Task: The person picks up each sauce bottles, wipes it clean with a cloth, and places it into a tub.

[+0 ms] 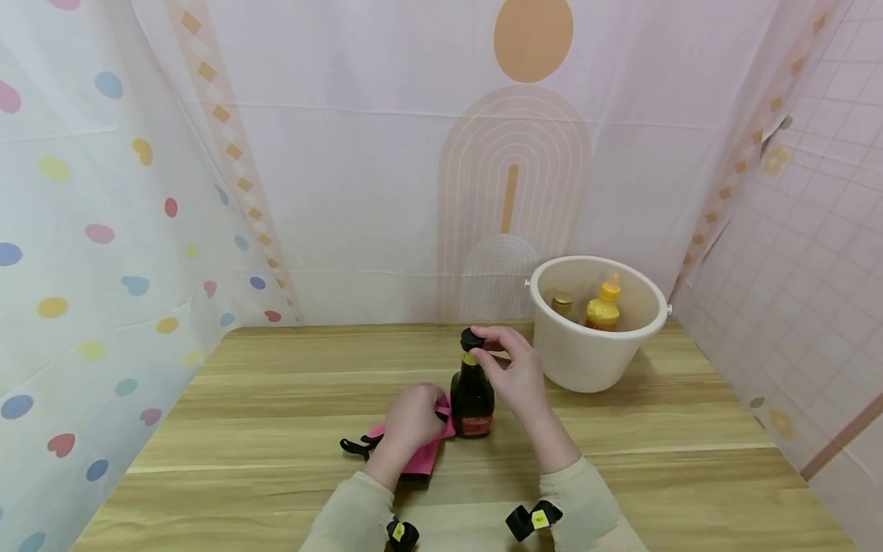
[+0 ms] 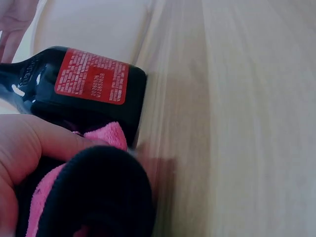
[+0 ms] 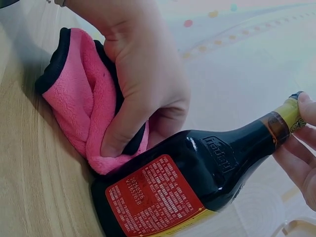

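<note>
A dark glass sauce bottle [image 1: 471,395] stands upright on the wooden table, a red label low on its side. My right hand [image 1: 519,376] pinches its black cap [image 1: 471,339] between thumb and fingers. On the bottle's left, my left hand [image 1: 412,418] grips a folded pink cloth [image 1: 422,460] with black edging. In the right wrist view the bunched cloth [image 3: 74,96] touches the bottle's lower side, near the red label [image 3: 160,197]. Part of the cloth is hidden under the left hand.
A white bucket [image 1: 589,368] stands at the back right, behind the right hand. Inside it are a yellow squeeze bottle [image 1: 603,310] and a container with a gold-coloured lid [image 1: 562,299]. Patterned curtains [image 1: 359,192] hang along the table's back and sides.
</note>
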A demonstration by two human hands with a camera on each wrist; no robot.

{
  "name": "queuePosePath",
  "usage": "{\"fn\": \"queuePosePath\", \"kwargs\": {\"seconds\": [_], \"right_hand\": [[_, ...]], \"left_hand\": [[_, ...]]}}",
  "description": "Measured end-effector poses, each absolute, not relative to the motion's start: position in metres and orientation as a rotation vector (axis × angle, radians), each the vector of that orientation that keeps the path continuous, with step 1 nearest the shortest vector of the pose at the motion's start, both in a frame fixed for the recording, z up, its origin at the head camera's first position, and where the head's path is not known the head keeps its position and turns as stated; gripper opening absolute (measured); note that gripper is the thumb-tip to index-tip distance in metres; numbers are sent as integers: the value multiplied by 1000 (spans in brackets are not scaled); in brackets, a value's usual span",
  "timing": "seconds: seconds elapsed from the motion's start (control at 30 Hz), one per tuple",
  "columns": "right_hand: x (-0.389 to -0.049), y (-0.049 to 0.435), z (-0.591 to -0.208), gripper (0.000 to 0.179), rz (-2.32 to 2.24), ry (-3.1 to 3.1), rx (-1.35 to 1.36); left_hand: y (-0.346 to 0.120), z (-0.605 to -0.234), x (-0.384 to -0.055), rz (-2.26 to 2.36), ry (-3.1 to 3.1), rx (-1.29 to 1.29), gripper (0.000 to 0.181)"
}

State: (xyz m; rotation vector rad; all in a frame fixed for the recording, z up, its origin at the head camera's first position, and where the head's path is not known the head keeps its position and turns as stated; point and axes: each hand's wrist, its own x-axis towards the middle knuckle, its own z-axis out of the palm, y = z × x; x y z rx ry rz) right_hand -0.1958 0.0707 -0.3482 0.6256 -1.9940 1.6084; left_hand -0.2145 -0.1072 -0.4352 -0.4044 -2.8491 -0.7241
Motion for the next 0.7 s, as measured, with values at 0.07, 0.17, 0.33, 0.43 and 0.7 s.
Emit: {"fn": "queuePosePath", "kwargs": {"seconds": [0.07, 0.17, 0.33, 0.43, 0.7], "right_hand": [[-196, 71, -349, 25, 1611, -1999, 621], [-202, 72, -356, 25, 1614, -2006, 608], [-219, 75, -376, 28, 1631, -2003, 601], [-221, 76, -378, 27, 1637, -1992, 609], [-219, 77, -379, 25, 1617, -1991, 617]], "left_hand": [[-105, -435, -214, -688, -2848, -398, 25], [-104, -435, -213, -672, -2857, -370, 26], [-105, -436, -216, -709, -2853, -323, 24], [-108, -438, -219, -796, -2833, -278, 23], [-117, -423, -221, -1258, -2595, -14, 23]]}}
